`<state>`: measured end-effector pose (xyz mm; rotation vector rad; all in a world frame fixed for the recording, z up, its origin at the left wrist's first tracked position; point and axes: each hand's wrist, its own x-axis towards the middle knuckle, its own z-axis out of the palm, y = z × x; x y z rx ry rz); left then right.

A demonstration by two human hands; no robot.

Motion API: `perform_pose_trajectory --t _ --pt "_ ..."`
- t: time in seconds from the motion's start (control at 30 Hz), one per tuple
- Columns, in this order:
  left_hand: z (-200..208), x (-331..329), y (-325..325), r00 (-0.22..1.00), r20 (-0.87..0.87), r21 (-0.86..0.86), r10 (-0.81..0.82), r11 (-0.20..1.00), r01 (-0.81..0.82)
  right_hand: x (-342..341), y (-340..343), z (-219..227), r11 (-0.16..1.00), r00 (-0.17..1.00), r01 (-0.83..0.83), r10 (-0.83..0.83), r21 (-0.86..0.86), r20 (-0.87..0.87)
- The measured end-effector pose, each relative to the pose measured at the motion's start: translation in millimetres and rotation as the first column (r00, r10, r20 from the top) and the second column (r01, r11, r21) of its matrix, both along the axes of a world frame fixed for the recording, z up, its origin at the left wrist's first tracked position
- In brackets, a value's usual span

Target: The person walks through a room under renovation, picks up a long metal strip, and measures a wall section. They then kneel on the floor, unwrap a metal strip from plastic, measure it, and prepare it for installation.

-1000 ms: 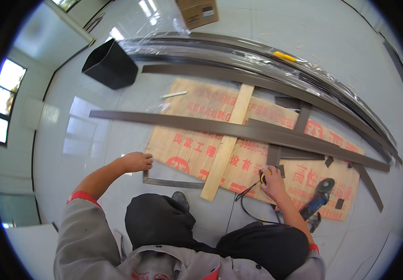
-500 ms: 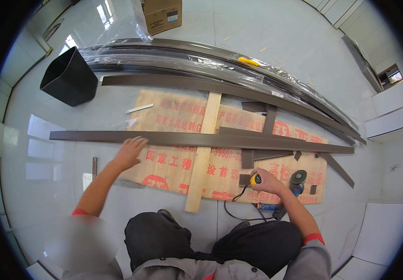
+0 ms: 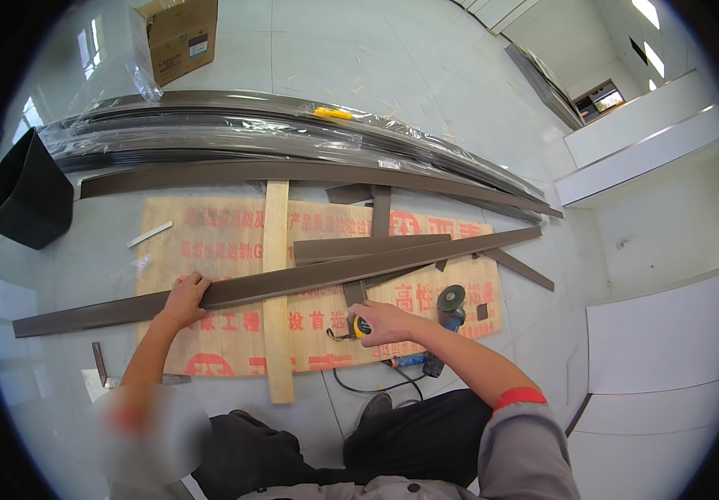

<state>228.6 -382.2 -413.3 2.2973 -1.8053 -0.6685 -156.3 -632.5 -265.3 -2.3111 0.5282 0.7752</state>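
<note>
A long dark-brown trim strip lies aslant across a wooden batten, its left end nearer to me than its right. My left hand grips this strip left of the batten, with the fingers over it and the thumb at its near edge. Closed in my right hand is a yellow-and-black tape measure with a dark wrist loop. That hand is just on the near side of the strip, over short brown offcuts. Close by on its right rests a blue angle grinder with a dark disc.
A printed board lies under the work. Beyond it are another brown strip, plastic-wrapped strips and a yellow cutter. A black bin and cardboard box stand at left. A metal square lies near my left arm.
The view has turned to the right. My left hand has closed round the strip, and the strip has swung so its left end sits nearer me. The tape measure remains in my right hand.
</note>
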Motion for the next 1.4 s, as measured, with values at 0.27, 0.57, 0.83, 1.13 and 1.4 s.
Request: perform_pose_trajectory --t 0.27,0.57,0.83,1.13,1.4 --pt "16 53 71 0.984 0.181 -0.002 -0.002 1.000 0.002 34 9 -43 0.995 0.994 -0.085 0.082 -0.054 -0.067" --pt "12 114 155 0.883 0.443 -0.004 0.156 0.985 -0.171 96 60 -67 0.935 0.968 0.247 -0.251 0.253 -0.016" --pt "65 -97 78 0.260 -0.911 0.159 0.321 0.854 -0.495 146 163 -78 0.279 0.610 0.588 -0.769 0.759 -0.190" --pt "40 -142 117 -0.053 -0.969 0.196 0.242 0.619 -0.761 152 200 -99 0.266 0.499 0.610 -0.861 0.747 -0.101" --pt "55 -111 140 0.243 -0.933 0.041 0.264 0.751 -0.659 167 204 -91 0.578 0.847 0.405 -0.529 0.708 -0.053"
